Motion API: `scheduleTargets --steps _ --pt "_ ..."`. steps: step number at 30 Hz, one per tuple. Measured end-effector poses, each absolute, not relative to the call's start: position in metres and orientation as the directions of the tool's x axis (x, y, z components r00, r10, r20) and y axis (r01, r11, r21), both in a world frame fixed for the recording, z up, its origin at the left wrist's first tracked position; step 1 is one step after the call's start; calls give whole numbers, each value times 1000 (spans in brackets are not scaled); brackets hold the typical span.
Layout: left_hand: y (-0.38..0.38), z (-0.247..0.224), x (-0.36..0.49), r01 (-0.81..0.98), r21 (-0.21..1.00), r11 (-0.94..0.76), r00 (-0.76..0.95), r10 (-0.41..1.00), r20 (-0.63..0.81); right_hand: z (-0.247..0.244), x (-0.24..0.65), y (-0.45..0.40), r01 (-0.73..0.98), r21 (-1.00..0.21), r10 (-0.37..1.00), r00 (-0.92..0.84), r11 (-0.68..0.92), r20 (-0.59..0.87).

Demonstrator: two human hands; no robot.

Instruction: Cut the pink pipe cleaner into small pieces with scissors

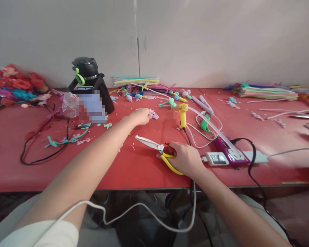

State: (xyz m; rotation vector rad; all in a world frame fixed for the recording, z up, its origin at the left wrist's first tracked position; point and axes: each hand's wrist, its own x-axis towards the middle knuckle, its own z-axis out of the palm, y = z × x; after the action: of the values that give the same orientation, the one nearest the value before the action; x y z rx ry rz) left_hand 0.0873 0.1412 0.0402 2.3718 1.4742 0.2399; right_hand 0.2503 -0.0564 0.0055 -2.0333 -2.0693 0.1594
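Observation:
My right hand (186, 159) grips a pair of scissors (149, 143) by its yellow and red handles. The blades point left and look closed or nearly so. Farther off, my left hand (140, 116) reaches over the table with its fingers curled. Right at its fingertips lies a small clump of lilac fuzzy pieces (153, 114). Whether the fingers pinch any of it is hidden. Tiny lilac scraps (133, 146) are strewn near the scissor tips.
A yellow glue gun (182, 115) stands right of centre, its cord running down the table. Nearby are a purple power strip (228, 151) and white cables. A black bottle (89, 73) and a phone (92, 106) stand left. Pipe cleaners (267, 92) lie along the wall.

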Motion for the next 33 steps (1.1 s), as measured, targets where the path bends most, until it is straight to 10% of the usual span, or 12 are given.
scheduleTargets --steps 7,14,24,33 --pt "83 61 25 511 797 -321 339 928 157 7 252 -58 975 -221 1000 -7 14 29" --pt "10 57 -26 195 974 -114 192 978 76 10 250 -57 972 -233 999 28 -34 -30" --pt "-12 43 -13 -35 994 107 158 982 -101 9 251 -62 917 -392 994 98 -73 45" --pt "-33 31 21 -8 993 114 288 952 -107 18 234 -58 469 -880 995 93 -78 -38"
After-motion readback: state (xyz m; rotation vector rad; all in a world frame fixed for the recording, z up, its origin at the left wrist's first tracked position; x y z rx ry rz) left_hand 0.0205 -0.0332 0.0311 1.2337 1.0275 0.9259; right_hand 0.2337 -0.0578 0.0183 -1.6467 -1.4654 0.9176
